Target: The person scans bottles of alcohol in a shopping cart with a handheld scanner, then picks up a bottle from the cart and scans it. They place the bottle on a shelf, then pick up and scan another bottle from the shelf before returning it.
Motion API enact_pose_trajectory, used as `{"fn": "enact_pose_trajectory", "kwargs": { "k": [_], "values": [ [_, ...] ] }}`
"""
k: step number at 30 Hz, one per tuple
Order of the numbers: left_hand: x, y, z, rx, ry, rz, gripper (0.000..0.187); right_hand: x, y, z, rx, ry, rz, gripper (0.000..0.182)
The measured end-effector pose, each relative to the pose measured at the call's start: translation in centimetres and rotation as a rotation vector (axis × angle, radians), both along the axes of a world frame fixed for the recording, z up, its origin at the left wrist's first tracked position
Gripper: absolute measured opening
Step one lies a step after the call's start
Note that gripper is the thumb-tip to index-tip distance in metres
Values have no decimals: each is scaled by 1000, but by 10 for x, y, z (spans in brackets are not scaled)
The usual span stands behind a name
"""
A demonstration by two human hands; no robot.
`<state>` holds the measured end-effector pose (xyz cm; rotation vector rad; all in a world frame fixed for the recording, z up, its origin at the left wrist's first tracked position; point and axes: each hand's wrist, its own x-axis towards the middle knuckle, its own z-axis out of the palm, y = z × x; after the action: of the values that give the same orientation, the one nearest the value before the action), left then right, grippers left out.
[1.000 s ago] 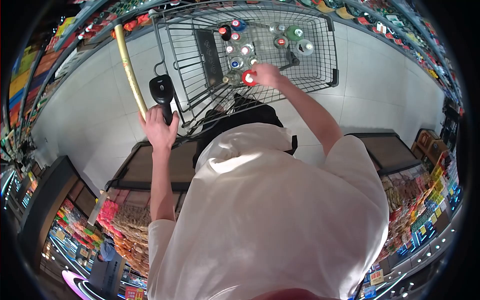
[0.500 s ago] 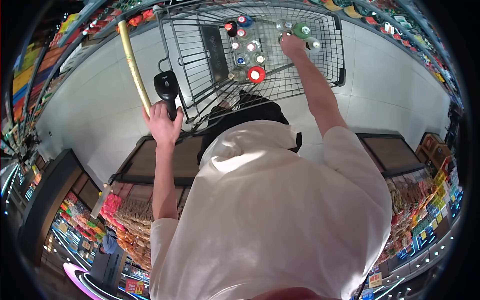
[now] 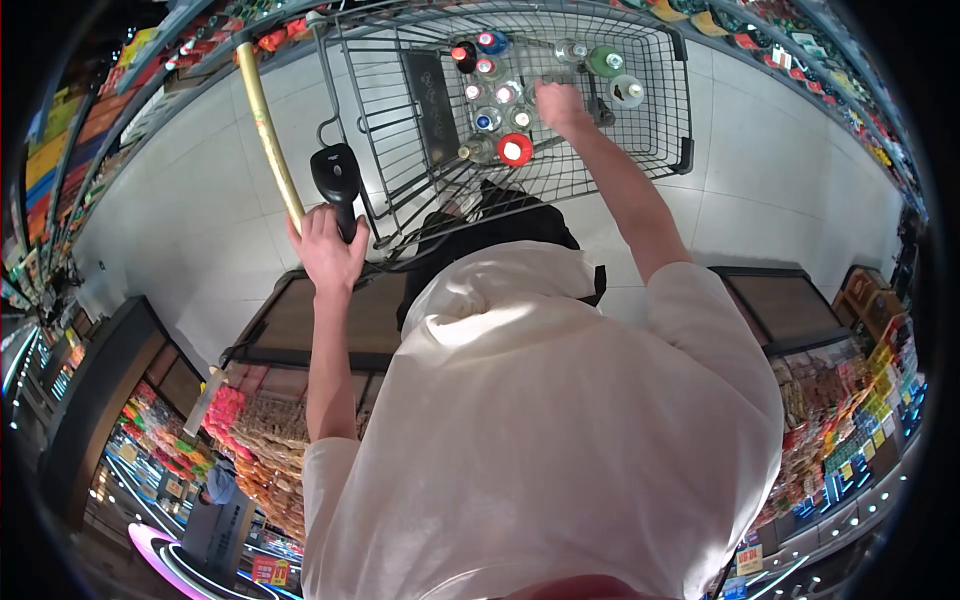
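Observation:
My left hand (image 3: 328,248) is wrapped round the lower end of the gold shopping cart handle (image 3: 265,130). A black barcode scanner (image 3: 335,175) stands beside the bar, its grip running down against my thumb and fingers. Over the wire cart (image 3: 665,140), my right hand (image 3: 563,108) is closed round a clear bottle, mostly hidden by the fingers. Just left of that hand stand several bottles, among them a clear one with a white cap (image 3: 521,118) and a red-topped one (image 3: 515,150). To its right are a green bottle (image 3: 606,62) and a clear bottle (image 3: 627,91).
A dark panel (image 3: 428,105) lies at the cart's handle end. Stocked shelves (image 3: 790,50) curve beyond the cart. Behind me are racks of packaged snacks (image 3: 255,440) and dark-framed counters (image 3: 780,305). Pale floor tiles (image 3: 770,180) surround the cart.
My right hand has moved left and slightly down, away from the green bottle and towards the left-hand group, with the clear bottle in it. My left hand stays on the cart handle.

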<state>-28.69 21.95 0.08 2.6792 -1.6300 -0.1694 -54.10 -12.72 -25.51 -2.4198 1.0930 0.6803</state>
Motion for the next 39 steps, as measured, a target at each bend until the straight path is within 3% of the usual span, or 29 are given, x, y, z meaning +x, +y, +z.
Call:
{"fn": "enact_pose_trajectory", "kwargs": {
  "k": [8,14,16,23,29,35,39],
  "values": [
    [0,2,-2,8,8,11,34,-12,-16,6,85,-41,-38,42],
    [-2,0,0,-20,-3,9,34,-2,-69,43,26,-67,-236,48],
    [-2,0,0,-16,-3,9,34,-5,-87,36,-253,-155,-198,48],
    [-3,-2,0,-14,-14,5,35,-6,-106,-18,-5,-12,-297,42],
    [-2,-3,-2,-23,-17,1,35,12,-102,-8,-7,89,-184,38],
    [-2,-3,1,-19,-7,-10,35,26,-76,-5,52,20,-116,34],
    [-3,-3,-1,-36,-18,-16,35,35,-59,-14,2,-17,54,36]
  ]
}}
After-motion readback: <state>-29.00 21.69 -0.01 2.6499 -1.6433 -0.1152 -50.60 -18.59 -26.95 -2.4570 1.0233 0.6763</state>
